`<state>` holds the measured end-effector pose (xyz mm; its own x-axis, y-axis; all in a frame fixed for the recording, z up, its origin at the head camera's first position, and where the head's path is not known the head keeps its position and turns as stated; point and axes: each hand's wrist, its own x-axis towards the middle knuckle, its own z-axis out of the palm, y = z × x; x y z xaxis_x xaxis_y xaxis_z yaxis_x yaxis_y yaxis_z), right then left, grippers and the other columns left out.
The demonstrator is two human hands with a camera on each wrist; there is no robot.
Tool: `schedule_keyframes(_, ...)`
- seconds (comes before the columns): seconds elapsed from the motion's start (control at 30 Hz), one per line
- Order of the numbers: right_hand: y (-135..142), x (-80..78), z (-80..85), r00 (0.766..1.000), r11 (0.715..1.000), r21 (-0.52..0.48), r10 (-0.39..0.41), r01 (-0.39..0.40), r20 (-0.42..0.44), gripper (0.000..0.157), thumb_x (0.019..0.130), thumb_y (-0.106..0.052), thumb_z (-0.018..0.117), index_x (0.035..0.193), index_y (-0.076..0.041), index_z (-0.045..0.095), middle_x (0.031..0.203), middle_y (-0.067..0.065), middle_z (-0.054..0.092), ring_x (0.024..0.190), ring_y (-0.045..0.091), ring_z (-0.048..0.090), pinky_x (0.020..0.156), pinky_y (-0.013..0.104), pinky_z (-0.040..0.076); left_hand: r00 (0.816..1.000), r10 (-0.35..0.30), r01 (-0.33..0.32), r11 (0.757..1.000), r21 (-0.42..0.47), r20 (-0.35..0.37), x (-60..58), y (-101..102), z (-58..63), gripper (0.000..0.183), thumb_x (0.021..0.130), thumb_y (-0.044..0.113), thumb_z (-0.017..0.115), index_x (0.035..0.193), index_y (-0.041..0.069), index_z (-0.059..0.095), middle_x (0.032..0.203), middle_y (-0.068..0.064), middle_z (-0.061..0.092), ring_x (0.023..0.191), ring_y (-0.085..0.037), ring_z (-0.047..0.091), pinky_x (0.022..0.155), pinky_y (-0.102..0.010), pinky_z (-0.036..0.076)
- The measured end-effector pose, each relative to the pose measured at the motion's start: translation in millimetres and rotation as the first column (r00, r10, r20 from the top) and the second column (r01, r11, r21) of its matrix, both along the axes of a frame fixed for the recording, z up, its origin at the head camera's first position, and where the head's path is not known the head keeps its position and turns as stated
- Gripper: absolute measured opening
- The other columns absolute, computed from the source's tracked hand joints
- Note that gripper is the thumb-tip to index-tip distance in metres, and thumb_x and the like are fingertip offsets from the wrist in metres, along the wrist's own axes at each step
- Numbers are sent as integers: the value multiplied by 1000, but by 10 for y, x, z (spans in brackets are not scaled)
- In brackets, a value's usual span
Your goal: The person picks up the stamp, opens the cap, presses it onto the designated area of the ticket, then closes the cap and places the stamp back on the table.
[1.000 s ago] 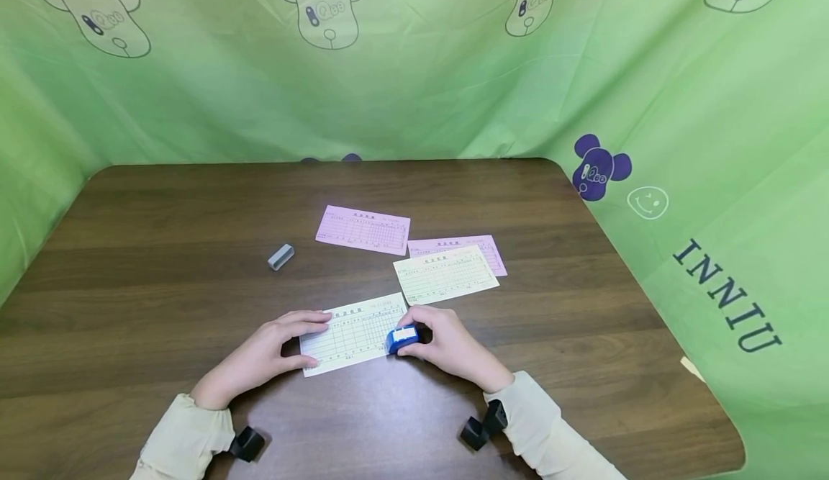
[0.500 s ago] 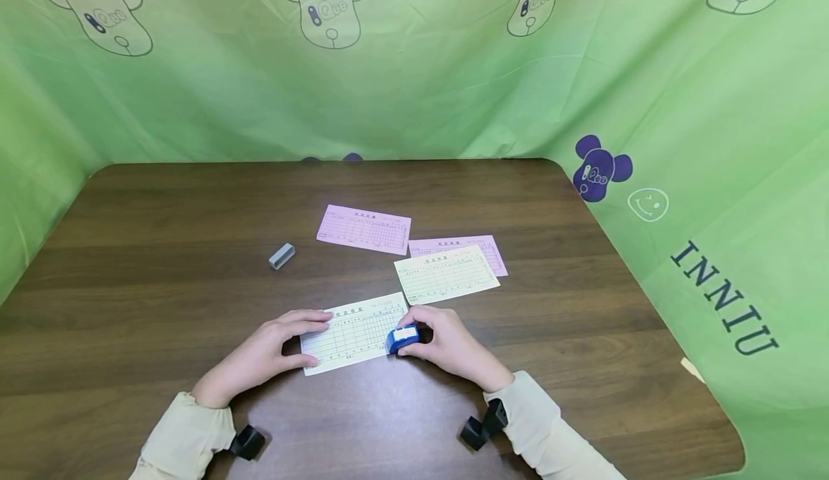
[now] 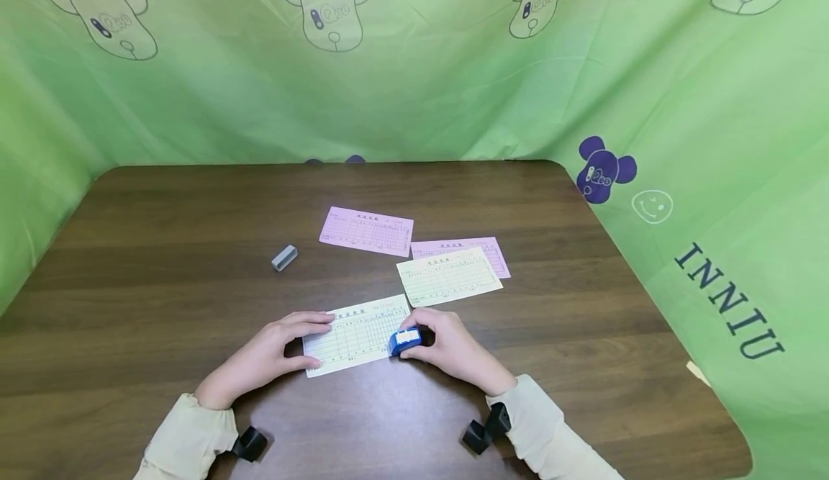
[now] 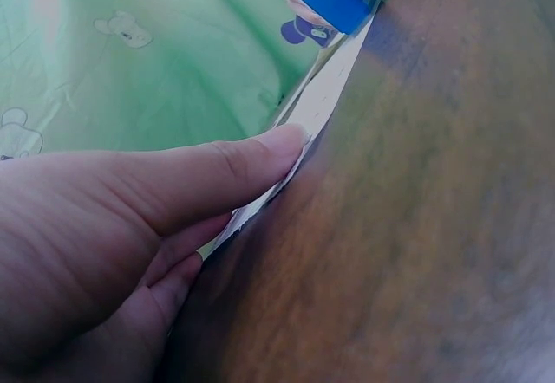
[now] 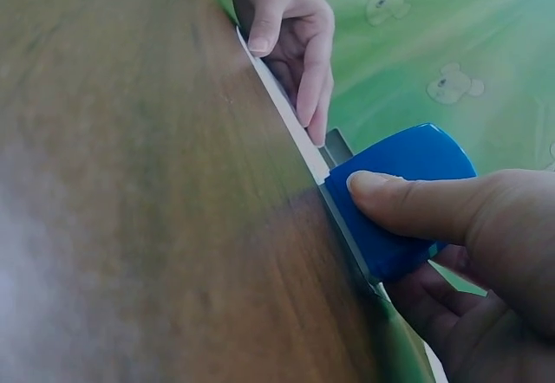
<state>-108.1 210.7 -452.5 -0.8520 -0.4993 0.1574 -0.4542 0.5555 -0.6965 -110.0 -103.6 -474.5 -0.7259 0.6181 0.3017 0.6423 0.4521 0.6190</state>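
A pale printed slip (image 3: 359, 336) lies flat on the table before the person. The left hand (image 3: 272, 354) rests on its left end, thumb near the bottom edge and fingers near the top. At the slip's right end, the right hand (image 3: 450, 343) pinches a blue stamp (image 3: 405, 340) with a white label on top. In the right wrist view, the thumb lies along the side of the stamp (image 5: 395, 214), whose base sits on the paper. The stamp's underside is hidden. A small grey piece (image 3: 285, 257), perhaps the stamp's cap, lies behind the left hand.
Behind the slip lie a second pale slip (image 3: 450, 276), overlapping a pink slip (image 3: 495, 255), and another pink slip (image 3: 366, 232). The brown wooden table (image 3: 162, 250) is surrounded by green printed cloth (image 3: 414, 91) at the back and sides.
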Motion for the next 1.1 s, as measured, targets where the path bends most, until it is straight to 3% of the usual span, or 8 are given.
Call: schedule_keyframes(1.1,35,6,5,999,999,-49,16,-14,31,25,77,-13,81,97,-14,67,99,-3,70,93,6,61,86,25,50,1000,9,-9,1000,-17,13,-4,6,-14,46,79,15,79,121,2,66,129,-7,63,121,-28,56,100,-13,40)
